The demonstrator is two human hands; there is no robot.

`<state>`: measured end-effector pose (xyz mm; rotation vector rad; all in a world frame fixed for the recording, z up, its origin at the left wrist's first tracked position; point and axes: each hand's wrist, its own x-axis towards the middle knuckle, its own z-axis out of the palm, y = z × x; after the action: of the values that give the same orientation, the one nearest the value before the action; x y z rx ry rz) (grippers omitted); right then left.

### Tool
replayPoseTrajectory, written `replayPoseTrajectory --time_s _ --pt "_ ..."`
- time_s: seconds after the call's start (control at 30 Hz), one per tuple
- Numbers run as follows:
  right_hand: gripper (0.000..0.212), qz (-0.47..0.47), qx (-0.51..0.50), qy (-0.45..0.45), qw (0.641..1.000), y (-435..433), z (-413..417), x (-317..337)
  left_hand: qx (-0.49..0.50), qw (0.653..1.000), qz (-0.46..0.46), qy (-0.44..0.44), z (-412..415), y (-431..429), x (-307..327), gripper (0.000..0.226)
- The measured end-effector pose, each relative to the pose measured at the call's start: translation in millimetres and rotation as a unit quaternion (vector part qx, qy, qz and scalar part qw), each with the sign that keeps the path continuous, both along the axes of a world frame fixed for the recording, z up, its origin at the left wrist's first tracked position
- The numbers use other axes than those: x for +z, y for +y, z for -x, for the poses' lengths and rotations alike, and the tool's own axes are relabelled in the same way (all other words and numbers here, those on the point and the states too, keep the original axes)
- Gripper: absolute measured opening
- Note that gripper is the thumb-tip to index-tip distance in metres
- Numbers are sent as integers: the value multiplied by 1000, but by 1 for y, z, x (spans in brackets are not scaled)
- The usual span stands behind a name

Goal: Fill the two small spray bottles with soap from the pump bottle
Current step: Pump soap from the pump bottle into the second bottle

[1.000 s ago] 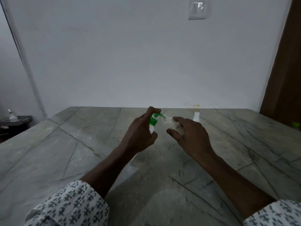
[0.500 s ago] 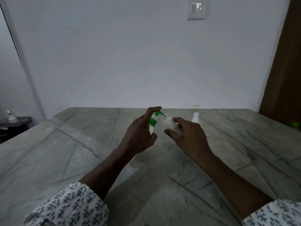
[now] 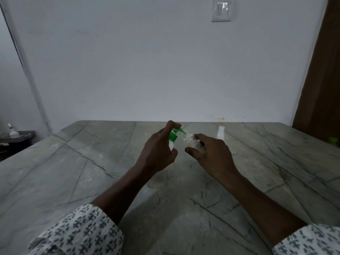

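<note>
My left hand [image 3: 158, 151] grips the pump bottle [image 3: 173, 137], a white bottle with a green pump head, with the index finger lying over the top of the pump. The green nozzle points right, at the mouth of a small clear spray bottle [image 3: 192, 142] that my right hand [image 3: 209, 153] holds tilted toward it. Both bottles are held above the grey marble table [image 3: 92, 172]. A second small white spray bottle [image 3: 220, 133] stands upright on the table behind my right hand. Most of the pump bottle's body is hidden by my fingers.
A white wall with a switch plate [image 3: 221, 9] rises behind the table. A brown door [image 3: 322, 80] is at the right, with a small green object [image 3: 333, 139] below it. At far left a dark shelf [image 3: 16, 137] carries a white bottle [image 3: 12, 130].
Both hands have stayed almost in place with the two bottles held together. The small clear bottle has shifted slightly closer to the green nozzle.
</note>
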<state>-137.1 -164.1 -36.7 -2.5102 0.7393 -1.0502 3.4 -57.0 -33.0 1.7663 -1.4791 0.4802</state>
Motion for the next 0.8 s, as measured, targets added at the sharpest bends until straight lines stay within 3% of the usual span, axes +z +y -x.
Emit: replayPoseTrajectory --time_s 0.23,0.67,0.8 --pt "60 -57 33 -39 997 2 3 3 -11 1000 -4 6 1 2 1 84" --pt "61 -59 32 -31 997 -1 1 0 -13 1000 10 6 0 0 0 65" --pt "57 -59 35 -40 997 -2 0 0 -16 1000 5 6 1 2 1 74"
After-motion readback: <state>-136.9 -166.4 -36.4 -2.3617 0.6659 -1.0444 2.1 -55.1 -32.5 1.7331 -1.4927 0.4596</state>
